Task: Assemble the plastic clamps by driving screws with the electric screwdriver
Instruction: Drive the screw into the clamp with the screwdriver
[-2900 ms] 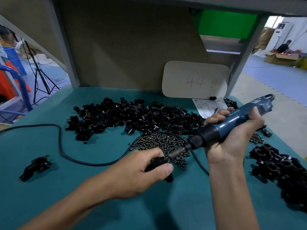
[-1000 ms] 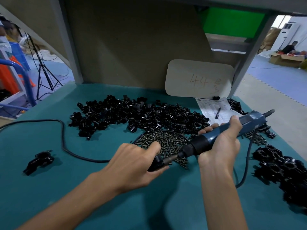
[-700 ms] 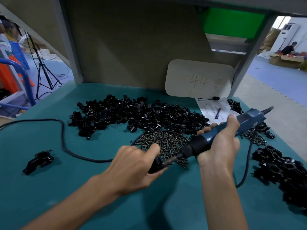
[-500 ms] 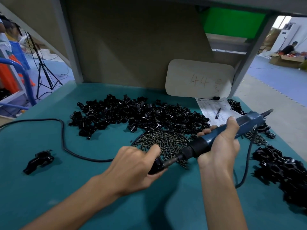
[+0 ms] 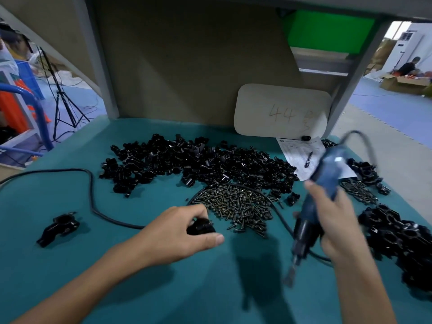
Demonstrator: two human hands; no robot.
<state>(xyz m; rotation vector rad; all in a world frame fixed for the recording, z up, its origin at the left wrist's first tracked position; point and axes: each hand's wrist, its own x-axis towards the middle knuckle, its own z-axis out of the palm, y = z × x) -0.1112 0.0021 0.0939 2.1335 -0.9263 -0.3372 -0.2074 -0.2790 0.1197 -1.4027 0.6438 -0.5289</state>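
My left hand (image 5: 180, 232) grips a black plastic clamp (image 5: 201, 226) just in front of the pile of dark screws (image 5: 236, 206) on the teal table. My right hand (image 5: 327, 220) holds the blue electric screwdriver (image 5: 320, 197), motion-blurred, tilted steeply with its bit (image 5: 291, 271) pointing down at the table, well to the right of the clamp. A broad heap of loose black clamp parts (image 5: 191, 164) lies behind the screws.
One assembled clamp (image 5: 58, 228) lies alone at the left. More black clamps (image 5: 406, 239) are heaped at the right edge. A black cable (image 5: 92, 202) loops across the teal table (image 5: 70, 277). A paper sheet with a pen (image 5: 304, 157) and a white board (image 5: 280, 111) stand at the back.
The screwdriver has pulled away from the clamp, swinging right and tipping bit-down. My left hand, still holding the clamp, has turned palm-down.
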